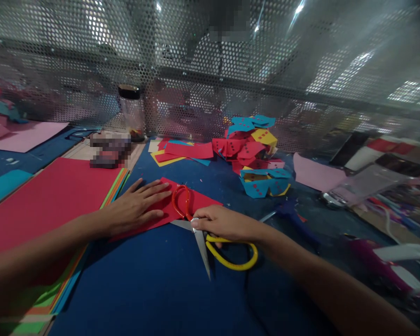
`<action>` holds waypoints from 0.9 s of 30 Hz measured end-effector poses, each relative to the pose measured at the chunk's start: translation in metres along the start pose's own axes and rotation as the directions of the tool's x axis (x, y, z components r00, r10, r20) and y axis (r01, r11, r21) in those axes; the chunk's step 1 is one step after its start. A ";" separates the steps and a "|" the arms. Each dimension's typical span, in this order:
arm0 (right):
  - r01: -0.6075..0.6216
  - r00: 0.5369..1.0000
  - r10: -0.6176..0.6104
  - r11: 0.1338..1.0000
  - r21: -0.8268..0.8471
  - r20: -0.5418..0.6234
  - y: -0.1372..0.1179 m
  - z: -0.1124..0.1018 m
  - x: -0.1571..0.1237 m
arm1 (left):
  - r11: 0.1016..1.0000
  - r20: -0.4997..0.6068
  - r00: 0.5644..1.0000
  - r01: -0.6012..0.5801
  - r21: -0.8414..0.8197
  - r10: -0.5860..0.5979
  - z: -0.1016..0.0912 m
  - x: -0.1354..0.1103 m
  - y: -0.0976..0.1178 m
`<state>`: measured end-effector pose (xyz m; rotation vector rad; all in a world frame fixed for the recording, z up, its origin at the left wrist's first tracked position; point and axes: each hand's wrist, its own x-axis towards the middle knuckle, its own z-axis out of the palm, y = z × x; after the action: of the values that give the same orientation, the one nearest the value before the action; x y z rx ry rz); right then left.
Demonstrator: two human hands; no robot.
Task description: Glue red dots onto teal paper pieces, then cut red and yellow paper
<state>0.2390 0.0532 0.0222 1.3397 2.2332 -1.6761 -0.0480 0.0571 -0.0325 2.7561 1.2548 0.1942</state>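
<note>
My left hand (138, 208) lies flat with its fingers stretched out on a folded-looking piece of red paper (205, 199). In my right hand (229, 223) is a pair of scissors (200, 242), gripped near the pivot. One scissor loop is orange-red and lies over the red paper; the other is yellow and sticks out below my wrist. The blades stand apart, one pointing left and one toward me. Part of the scissors is hidden under my fingers.
Colored sheets (56, 200) are stacked at left. Cut strips (189, 150) and dotted paper pieces (245, 149) lie at the back, near a lidded jar (131, 114) and a perforated metal screen (182, 56). A blue glue gun (297, 219) and a purple-and-white tool (374, 261) are at right.
</note>
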 end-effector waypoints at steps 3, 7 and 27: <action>-0.019 1.000 0.019 1.000 0.017 0.001 -0.001 0.000 0.000 | 1.000 0.033 0.999 0.014 0.012 -0.015 -0.002 -0.012 -0.001; -0.028 1.000 0.028 1.000 -0.003 -0.001 -0.002 0.000 0.001 | 0.998 0.024 0.999 0.045 0.034 -0.045 -0.001 -0.019 -0.001; -0.005 1.000 0.004 1.000 0.024 0.026 -0.008 0.003 0.003 | 0.999 -0.039 0.999 0.016 0.052 -0.014 0.004 -0.019 -0.002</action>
<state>0.2305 0.0520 0.0253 1.3193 2.2009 -1.7147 -0.0608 0.0439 -0.0380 2.7993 1.3073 0.2176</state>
